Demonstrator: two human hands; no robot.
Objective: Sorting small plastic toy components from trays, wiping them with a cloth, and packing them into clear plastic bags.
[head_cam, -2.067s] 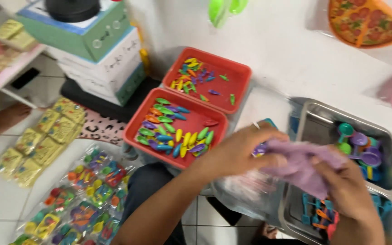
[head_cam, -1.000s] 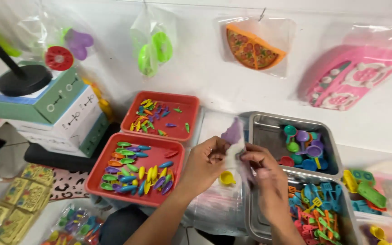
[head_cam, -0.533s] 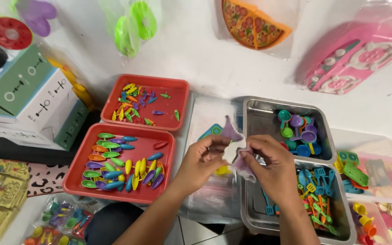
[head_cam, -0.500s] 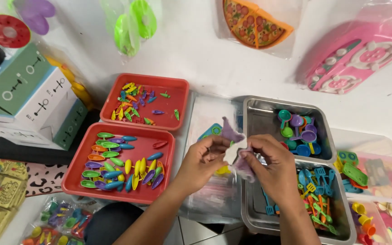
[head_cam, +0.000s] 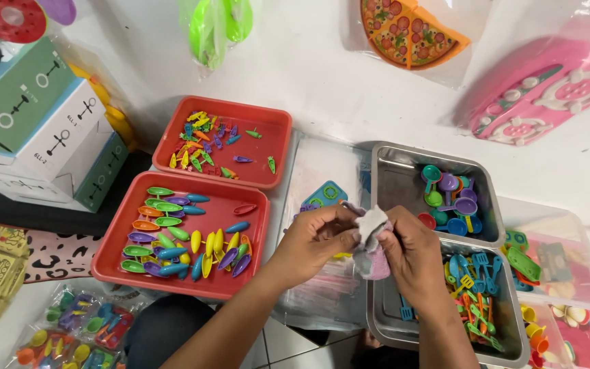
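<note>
My left hand and my right hand meet at the middle of the view, both pinching a small crumpled purple-and-clear plastic bag. A bit of yellow toy shows under my left hand. The hands hover above a stack of clear bags, between the near red tray of coloured toy spoons and the near metal tray of small toy utensils.
A far red tray holds small coloured pieces. A far metal tray holds toy pans. Clear bins of toys stand at the right. Boxes are stacked at the left. Bagged toys hang on the wall; packed bags lie on the floor.
The purple bag was spread between my hands and stuck up; now it is bunched smaller between my fingers. The view has shifted slightly.
</note>
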